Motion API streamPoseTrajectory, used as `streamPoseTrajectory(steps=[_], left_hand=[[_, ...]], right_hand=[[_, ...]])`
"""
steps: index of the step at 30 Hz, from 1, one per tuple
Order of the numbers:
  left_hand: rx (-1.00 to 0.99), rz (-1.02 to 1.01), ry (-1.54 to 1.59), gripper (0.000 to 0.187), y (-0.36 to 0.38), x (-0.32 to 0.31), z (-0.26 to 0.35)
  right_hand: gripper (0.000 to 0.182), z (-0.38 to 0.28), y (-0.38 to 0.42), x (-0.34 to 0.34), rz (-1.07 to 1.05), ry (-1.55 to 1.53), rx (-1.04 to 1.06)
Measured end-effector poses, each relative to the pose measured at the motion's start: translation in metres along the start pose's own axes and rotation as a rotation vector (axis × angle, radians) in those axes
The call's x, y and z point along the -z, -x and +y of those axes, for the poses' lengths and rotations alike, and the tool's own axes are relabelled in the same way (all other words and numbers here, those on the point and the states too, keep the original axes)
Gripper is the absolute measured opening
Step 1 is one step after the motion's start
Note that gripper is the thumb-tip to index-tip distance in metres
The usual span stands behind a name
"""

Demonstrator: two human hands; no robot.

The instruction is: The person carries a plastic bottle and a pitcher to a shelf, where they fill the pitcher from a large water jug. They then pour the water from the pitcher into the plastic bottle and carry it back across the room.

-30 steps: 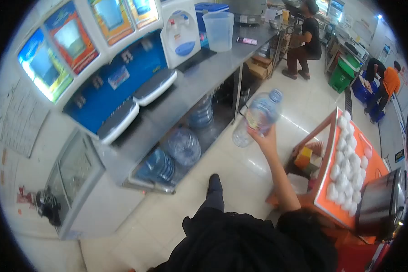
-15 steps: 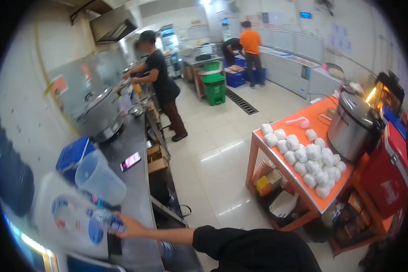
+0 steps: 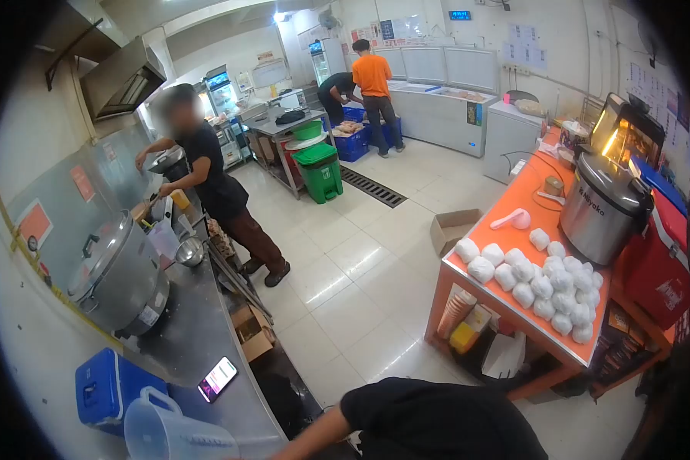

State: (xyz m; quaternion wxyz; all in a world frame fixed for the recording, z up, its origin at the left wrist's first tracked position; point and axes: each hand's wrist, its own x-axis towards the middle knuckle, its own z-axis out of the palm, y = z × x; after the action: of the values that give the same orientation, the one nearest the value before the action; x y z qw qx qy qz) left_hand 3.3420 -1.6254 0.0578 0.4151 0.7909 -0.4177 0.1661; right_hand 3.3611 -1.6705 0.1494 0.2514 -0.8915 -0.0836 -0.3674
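My left forearm (image 3: 318, 435) reaches out of a black sleeve toward the lower left. The hand is cut off by the bottom edge, so its fingers and anything in them are hidden. Nearest to that arm is a clear plastic measuring pitcher (image 3: 172, 429) with a handle, standing on the steel counter (image 3: 195, 326). A phone (image 3: 218, 379) with a lit screen lies on this counter behind the pitcher. Beside the wall is a blue cooler box (image 3: 103, 391). My right hand is out of view.
Several white wrapped balls (image 3: 544, 287) and a pink scoop (image 3: 514, 219) lie on the orange table (image 3: 468, 230) at right, by a steel rice cooker (image 3: 602, 203). A large pot (image 3: 126, 268) stands on the counter. A co-worker (image 3: 211, 176) works beyond it; two others bend and stand farther back.
The view has swung up and to the right. My left hand, which held a clear bottle with a blue label beside a white jug, has left the frame, as have bottle and jug.
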Motion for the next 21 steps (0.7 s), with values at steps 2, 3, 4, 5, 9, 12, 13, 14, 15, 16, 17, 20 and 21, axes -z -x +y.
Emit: streamPoseTrajectory(steps=[2, 3, 4, 5, 9, 12, 13, 14, 15, 16, 17, 20, 21], left_hand=[[-0.006, 0.003, -0.001, 0.065, -0.018, -0.019, 0.002], [-0.008, 0.008, 0.001, 0.066, -0.025, -0.026, 0.004], [-0.011, 0.011, -0.002, 0.068, -0.032, -0.031, 0.003], [-0.013, 0.016, -0.005, 0.069, -0.038, -0.037, 0.004], [0.0, 0.051, -0.029, 0.074, -0.052, -0.051, 0.0], [0.017, 0.084, -0.064, 0.078, -0.053, -0.052, -0.01], [0.021, 0.099, -0.074, 0.08, -0.053, -0.05, -0.015], [0.029, 0.11, -0.084, 0.081, -0.052, -0.048, -0.02], [0.047, 0.123, -0.1, 0.083, -0.049, -0.045, -0.029], [0.051, 0.147, -0.107, 0.084, -0.046, -0.042, -0.034], [0.068, 0.169, -0.127, 0.085, -0.042, -0.039, -0.043], [0.126, 0.237, -0.205, 0.09, -0.012, -0.017, -0.081], [0.145, 0.26, -0.238, 0.091, 0.005, -0.008, -0.098]], right_hand=[[0.073, 0.036, -0.035, 0.035, 0.06, 0.356, 0.066], [0.066, 0.042, -0.051, 0.057, -0.029, 0.374, 0.124], [0.059, 0.05, -0.063, 0.067, -0.118, 0.387, 0.183], [0.059, 0.063, -0.073, 0.061, -0.116, 0.388, 0.18], [0.027, 0.059, -0.096, 0.083, -0.097, 0.343, 0.309], [0.027, 0.052, -0.11, 0.105, -0.632, 0.243, 0.026], [0.03, 0.062, -0.107, 0.103, -0.636, 0.199, 0.0], [0.033, 0.069, -0.103, 0.101, -0.641, 0.154, -0.026], [0.033, 0.071, -0.098, 0.107, -0.644, 0.148, -0.018], [0.03, 0.07, -0.089, 0.123, -0.509, 0.171, -0.008], [0.028, 0.068, -0.08, 0.136, -0.376, 0.186, 0.007], [0.012, 0.06, -0.046, 0.172, -0.069, 0.041, -0.053], [0.014, 0.047, -0.034, 0.196, -0.004, 0.015, -0.065]])
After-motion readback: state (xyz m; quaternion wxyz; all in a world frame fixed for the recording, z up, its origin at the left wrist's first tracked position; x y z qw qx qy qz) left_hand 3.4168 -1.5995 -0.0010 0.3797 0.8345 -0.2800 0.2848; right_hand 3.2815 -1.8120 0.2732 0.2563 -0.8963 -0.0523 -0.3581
